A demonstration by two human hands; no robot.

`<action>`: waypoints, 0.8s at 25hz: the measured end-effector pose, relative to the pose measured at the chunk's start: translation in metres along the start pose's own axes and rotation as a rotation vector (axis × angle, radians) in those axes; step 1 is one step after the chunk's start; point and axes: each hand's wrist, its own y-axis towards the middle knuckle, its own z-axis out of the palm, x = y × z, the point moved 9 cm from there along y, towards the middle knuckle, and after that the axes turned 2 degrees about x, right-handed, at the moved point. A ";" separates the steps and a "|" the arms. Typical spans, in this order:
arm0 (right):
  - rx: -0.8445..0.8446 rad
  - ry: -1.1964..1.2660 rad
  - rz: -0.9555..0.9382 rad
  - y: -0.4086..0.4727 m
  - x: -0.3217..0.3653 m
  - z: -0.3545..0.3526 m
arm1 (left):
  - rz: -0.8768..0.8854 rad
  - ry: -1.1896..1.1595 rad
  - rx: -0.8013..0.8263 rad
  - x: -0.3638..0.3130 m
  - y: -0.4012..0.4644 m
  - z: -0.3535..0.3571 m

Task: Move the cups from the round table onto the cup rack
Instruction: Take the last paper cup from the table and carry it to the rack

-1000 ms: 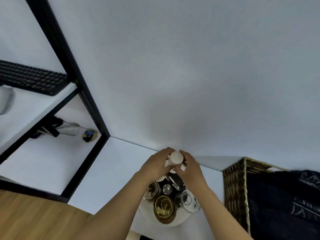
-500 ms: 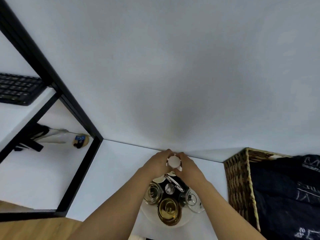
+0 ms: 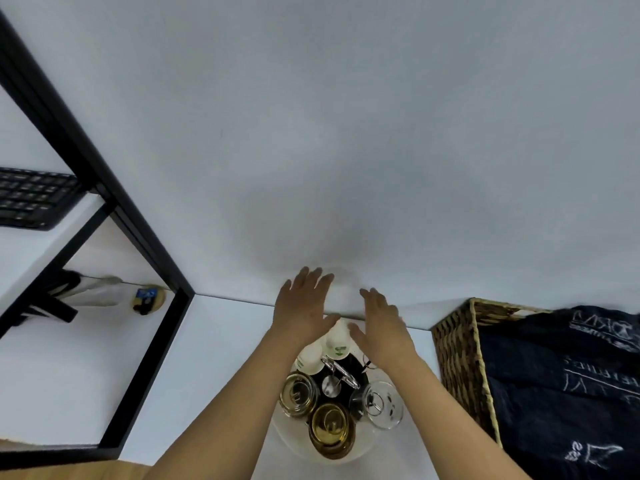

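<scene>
A cup rack (image 3: 337, 370) with a round white base (image 3: 367, 445) stands on a white surface below me. Upside-down cups hang on it: two white cups with green prints (image 3: 337, 342) (image 3: 310, 358), two amber glass cups (image 3: 298, 398) (image 3: 331, 427) and a clear glass cup (image 3: 379, 405). My left hand (image 3: 304, 304) and my right hand (image 3: 381, 327) hover above the top white cup, one on each side, fingers spread, holding nothing.
A woven basket (image 3: 457, 362) with dark cloth (image 3: 561, 386) stands right of the rack. A black-framed shelf (image 3: 114, 209) with a keyboard (image 3: 31, 195) is at the left, a folded umbrella (image 3: 93, 296) beneath it. A white wall lies ahead.
Both hands held a white cup at the rack's top; now they have let go and spread apart, leaving the cup on the rack. The view has shifted slightly.
</scene>
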 end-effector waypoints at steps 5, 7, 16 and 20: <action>-0.188 -0.226 0.102 -0.021 0.007 -0.064 | 0.040 0.111 -0.306 -0.033 -0.007 -0.056; -0.206 -0.261 0.124 -0.037 0.000 -0.072 | 0.077 0.090 -0.343 -0.048 -0.019 -0.057; -0.277 -0.249 0.310 -0.157 -0.094 -0.085 | 0.259 0.161 -0.229 -0.168 -0.068 -0.010; -0.330 -0.186 0.474 -0.273 -0.174 -0.080 | 0.492 0.168 -0.190 -0.293 -0.114 0.038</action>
